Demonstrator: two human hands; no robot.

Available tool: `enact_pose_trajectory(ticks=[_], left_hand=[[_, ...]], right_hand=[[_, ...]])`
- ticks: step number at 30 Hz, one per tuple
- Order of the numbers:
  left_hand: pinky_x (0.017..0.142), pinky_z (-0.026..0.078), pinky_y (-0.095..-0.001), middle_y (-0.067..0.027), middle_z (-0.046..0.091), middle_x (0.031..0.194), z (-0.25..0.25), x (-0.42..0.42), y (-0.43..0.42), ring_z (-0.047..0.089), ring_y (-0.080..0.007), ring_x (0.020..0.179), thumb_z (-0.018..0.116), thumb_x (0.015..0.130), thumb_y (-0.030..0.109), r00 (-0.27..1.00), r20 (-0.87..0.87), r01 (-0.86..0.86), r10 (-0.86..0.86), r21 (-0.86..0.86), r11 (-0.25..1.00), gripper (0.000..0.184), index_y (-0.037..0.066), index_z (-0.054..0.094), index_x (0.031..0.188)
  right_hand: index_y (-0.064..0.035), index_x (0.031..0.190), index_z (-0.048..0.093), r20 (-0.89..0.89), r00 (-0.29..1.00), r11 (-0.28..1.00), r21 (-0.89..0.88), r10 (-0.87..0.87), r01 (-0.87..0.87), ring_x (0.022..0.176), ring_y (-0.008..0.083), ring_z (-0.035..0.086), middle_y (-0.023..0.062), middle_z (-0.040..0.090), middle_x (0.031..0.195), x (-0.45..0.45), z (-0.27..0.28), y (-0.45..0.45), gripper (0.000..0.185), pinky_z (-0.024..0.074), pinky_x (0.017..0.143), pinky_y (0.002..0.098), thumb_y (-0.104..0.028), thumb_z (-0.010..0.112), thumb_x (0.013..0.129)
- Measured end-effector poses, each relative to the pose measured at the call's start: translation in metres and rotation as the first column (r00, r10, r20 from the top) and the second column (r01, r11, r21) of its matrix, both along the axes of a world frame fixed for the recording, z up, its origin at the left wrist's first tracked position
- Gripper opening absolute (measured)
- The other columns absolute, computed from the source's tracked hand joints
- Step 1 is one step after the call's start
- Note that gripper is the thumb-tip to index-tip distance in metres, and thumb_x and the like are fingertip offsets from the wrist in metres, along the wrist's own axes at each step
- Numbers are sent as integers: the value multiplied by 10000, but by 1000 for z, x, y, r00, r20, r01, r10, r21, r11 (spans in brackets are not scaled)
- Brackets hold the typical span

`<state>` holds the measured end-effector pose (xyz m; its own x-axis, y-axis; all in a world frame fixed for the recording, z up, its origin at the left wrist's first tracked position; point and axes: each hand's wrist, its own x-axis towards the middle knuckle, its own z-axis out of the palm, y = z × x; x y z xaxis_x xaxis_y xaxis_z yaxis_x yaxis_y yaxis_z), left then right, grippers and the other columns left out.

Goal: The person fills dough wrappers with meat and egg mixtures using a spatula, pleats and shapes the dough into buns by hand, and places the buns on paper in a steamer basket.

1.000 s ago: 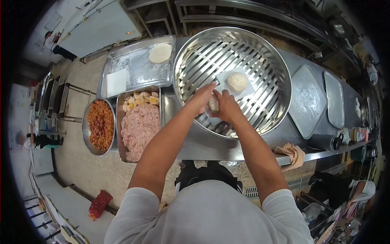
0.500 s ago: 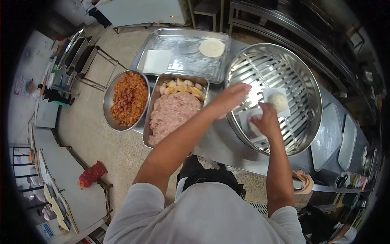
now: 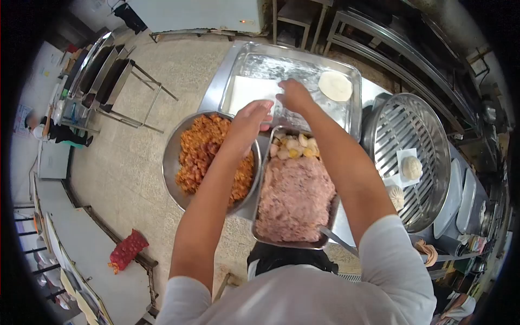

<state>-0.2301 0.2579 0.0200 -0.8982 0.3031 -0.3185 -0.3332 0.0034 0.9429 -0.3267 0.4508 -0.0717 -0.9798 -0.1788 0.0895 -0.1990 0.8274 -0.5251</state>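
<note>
My left hand [image 3: 252, 120], fingers loosely stretched and apart, hovers over the front edge of the metal tray, beside the bowl of orange-brown filling [image 3: 203, 149]. In the tray, my right hand [image 3: 295, 97] is at the right edge of a stack of white paper squares [image 3: 244, 95]; its thumb and forefinger are apart, and nothing shows between them. A flat dough round [image 3: 335, 86] lies further right in the tray. One pleated bun [image 3: 411, 168] sits on paper in the steamer, with a second bun [image 3: 395, 198] close by, partly hidden by my arm.
Below the tray [image 3: 357, 103] stands a pan of pale minced meat [image 3: 295, 195] with egg pieces [image 3: 295, 146] and a utensil handle [image 3: 338, 240]. The slatted steamer [image 3: 382, 141] is at right. A red net sack [image 3: 128, 250] lies at lower left; a person [image 3: 46, 130] stands far left.
Both hands have left the steamer and moved left to the tray. Two buns now show uncovered in the steamer. The view has turned, shifting the table contents rightward.
</note>
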Motion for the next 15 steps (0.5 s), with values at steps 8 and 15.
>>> enact_pose_trajectory(ticks=[8,15], left_hand=[[823,512,-321,-97,613,1204,-6,-18,-67,596,-176,996,444,1052,307,984,135,-132,118,105,986,379,10,566,1252],[847,507,-345,-106,631,1181,-28,-45,-52,606,-201,997,476,1033,339,978,170,-134,119,79,988,391,21,572,1240]], right_hand=[[-22,1202,638,176,963,942,302,-204,145,1236,416,512,211,517,1350,-51,-6,-58,479,463,1005,488,-248,696,783],[-11,1053,702,235,971,978,209,-47,-3,1109,376,618,233,644,1175,-61,-34,-50,331,505,950,446,-148,615,765]])
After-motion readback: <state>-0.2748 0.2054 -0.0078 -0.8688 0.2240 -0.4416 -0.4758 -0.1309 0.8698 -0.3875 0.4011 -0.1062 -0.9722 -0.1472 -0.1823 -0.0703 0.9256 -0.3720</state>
